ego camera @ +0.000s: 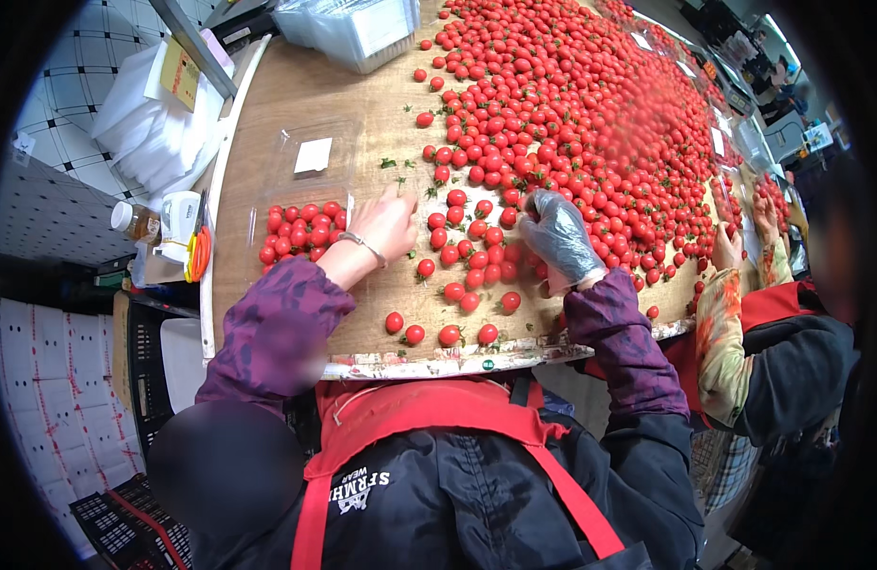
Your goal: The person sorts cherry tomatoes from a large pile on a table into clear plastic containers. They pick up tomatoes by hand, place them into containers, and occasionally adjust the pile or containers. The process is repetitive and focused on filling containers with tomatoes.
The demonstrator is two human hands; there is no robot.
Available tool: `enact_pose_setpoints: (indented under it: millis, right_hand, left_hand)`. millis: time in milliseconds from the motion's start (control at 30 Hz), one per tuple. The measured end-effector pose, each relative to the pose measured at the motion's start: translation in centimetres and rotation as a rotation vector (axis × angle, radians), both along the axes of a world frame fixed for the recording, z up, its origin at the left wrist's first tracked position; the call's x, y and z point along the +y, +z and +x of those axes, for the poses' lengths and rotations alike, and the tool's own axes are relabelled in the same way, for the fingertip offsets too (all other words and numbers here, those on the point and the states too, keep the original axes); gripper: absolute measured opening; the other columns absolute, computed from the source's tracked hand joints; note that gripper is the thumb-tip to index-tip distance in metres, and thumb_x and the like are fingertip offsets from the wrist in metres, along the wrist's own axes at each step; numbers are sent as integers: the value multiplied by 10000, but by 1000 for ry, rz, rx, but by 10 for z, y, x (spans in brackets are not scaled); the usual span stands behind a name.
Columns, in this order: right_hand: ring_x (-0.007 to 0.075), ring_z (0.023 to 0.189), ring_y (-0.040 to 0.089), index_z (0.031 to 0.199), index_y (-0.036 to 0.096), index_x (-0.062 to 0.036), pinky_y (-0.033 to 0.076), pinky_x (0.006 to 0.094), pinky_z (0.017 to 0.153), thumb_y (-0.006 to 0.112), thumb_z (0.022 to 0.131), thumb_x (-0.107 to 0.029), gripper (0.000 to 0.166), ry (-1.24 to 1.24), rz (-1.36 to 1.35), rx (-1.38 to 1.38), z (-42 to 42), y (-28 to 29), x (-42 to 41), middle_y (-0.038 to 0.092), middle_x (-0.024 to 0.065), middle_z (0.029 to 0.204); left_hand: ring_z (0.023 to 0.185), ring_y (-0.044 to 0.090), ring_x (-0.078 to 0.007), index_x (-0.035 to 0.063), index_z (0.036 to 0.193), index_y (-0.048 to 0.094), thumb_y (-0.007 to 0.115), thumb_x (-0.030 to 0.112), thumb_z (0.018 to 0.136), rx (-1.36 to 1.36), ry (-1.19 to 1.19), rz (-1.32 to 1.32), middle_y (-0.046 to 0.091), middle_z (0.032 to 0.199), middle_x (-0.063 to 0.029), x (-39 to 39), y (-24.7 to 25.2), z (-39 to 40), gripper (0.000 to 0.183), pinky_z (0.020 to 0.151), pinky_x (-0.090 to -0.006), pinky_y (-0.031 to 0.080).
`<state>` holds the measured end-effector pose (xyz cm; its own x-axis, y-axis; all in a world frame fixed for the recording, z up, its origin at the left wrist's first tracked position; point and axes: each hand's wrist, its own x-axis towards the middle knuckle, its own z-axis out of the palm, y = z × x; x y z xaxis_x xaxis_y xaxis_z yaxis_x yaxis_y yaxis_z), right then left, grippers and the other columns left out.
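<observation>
My left hand (385, 226), bare with a metal bangle at the wrist, hovers at or just above the wooden tabletop (381, 306). Its fingers curl inward, and whether anything is in them is hidden. Left of it, a clear plastic clamshell (273, 167) lies with its lid back, a white label on the lid and cherry tomatoes (299, 231) in its base. My right hand (563, 231) wears a thin clear plastic glove and reaches to the near edge of a big heap of cherry tomatoes (552, 92). Its fingertips are bent and partly hidden. Loose tomatoes (474, 242) are spread between both hands.
Stacked clear plastic boxes (353, 32) stand at the back. Orange-handled scissors (199, 253) and a lidded jar (133, 222) sit beyond the left edge. At right, a co-worker's hands (727, 246) work over tomatoes. Green calyx scraps (388, 163) dot the table.
</observation>
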<state>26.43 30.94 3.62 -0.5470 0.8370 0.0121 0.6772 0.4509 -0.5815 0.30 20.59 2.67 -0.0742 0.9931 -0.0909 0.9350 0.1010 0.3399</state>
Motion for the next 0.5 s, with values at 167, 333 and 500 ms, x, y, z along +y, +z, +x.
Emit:
enact_pose_setpoints:
  millis: [167, 333, 500]
  right_hand:
    - [389, 848, 663, 966, 676, -18, 526, 443, 724, 578, 874, -76, 146, 162, 129, 158, -16, -34, 2, 651, 214, 893]
    - [401, 795, 646, 889, 629, -1, 520, 448, 696, 624, 809, -97, 125, 156, 53, -141, -22, -35, 6, 637, 226, 854]
    - [228, 776, 650, 986, 623, 25, 517, 361, 701, 649, 834, -153, 236, -72, -395, 239, -20, -18, -1, 652, 143, 839]
  left_hand:
    - [959, 627, -362, 77, 1242, 582, 647, 206, 831, -251, 0, 75, 560, 1118, -203, 30, -30, 17, 436, 865, -430, 509]
    - [994, 625, -379, 120, 1349, 511, 686, 190, 786, -267, -57, 13, 514, 1211, -200, 44, -33, 34, 594, 879, -427, 519]
    - [997, 631, -403, 152, 1362, 454, 728, 212, 732, -191, -12, -81, 512, 1240, -194, 53, -30, 40, 690, 840, -473, 533]
